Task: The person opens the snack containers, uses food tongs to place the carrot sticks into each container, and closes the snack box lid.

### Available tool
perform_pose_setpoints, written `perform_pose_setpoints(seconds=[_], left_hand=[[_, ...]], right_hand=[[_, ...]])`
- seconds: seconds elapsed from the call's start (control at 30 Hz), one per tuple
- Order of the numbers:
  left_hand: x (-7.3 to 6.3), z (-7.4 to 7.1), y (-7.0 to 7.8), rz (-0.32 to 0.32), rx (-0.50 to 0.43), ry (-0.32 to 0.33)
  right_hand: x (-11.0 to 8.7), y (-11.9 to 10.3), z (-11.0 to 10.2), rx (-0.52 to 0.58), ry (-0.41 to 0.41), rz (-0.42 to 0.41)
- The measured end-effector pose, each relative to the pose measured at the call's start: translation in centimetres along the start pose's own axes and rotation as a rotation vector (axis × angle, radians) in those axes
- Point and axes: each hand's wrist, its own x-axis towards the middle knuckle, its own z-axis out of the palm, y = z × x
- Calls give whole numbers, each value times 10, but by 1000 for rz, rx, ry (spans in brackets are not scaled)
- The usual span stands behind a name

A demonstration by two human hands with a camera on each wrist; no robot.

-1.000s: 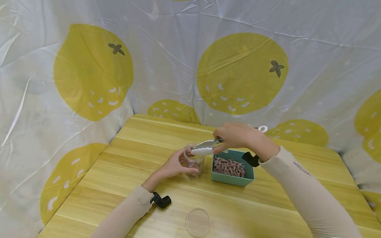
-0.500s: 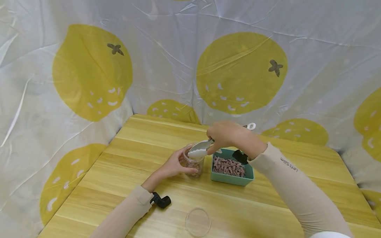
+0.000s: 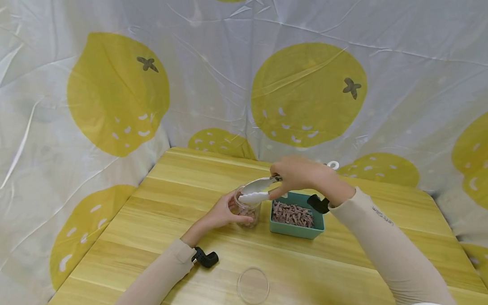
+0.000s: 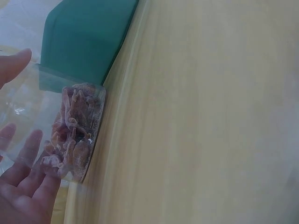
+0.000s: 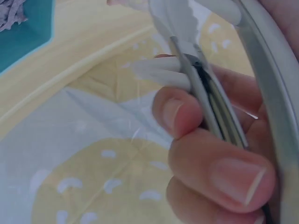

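Note:
A clear jar (image 3: 247, 215) stands on the table, partly filled with brownish-pink dried strips (image 4: 74, 130). My left hand (image 3: 225, 212) holds it around the side, thumb in front and fingers behind. In my right hand (image 3: 297, 174) I grip metal tongs (image 5: 217, 105) with white scalloped heads. Those tong heads (image 3: 254, 197) are at the jar's mouth, apart from each other; I see no strip between them. Just right of the jar sits a teal rectangular box (image 3: 293, 230) with many purplish-brown strips (image 3: 292, 214) inside, partly below my right wrist.
A clear round lid (image 3: 253, 285) lies on the wooden table (image 3: 324, 276) near the front. Lemon-print cloth (image 3: 214, 79) hangs behind and at the left of the table. Black wrist cameras (image 3: 205, 258) stick out from both forearms.
My right hand first moved left, bringing the tongs over the jar, then shifted slightly back right. The tong heads have spread apart. The left hand and jar stay put.

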Motion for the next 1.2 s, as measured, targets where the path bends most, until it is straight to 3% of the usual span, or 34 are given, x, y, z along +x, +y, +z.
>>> perform_pose_setpoints(seconds=[0.2,0.57,0.8,0.97,1.2], left_hand=[[0,1,-3,29,-18,5],[0,-1,-1,19,-41,-10],[-2,1,18,14,-86,-12],[2,1,2,15,-74,-14],[2,2,-2,19,-70,-12]], right_hand=[[-16,17,-1,80,52,-13],[-47,51,10,87,96,43],[-60,66,30,58,105,57],[-62,74,50,46,59,69],[-58,79,73,-13,33,70]])
